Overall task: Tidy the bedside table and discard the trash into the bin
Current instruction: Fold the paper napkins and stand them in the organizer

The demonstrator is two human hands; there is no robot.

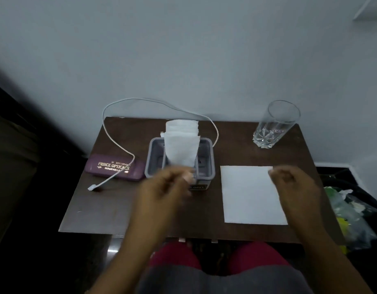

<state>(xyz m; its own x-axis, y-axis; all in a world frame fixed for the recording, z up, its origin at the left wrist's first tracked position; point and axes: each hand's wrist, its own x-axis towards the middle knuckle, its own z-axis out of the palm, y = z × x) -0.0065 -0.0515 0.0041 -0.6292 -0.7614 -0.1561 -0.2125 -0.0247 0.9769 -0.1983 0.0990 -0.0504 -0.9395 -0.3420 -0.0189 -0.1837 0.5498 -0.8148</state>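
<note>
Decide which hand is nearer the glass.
Right. The right hand is at the paper's far right corner, on the near side of the glass. The left hand is much farther left, at the tissue box.

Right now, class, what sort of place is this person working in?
Probably a bedroom: a small brown bedside table against the wall, carrying a purple spectacle case, a white charging cable and a grey tissue holder.
</note>
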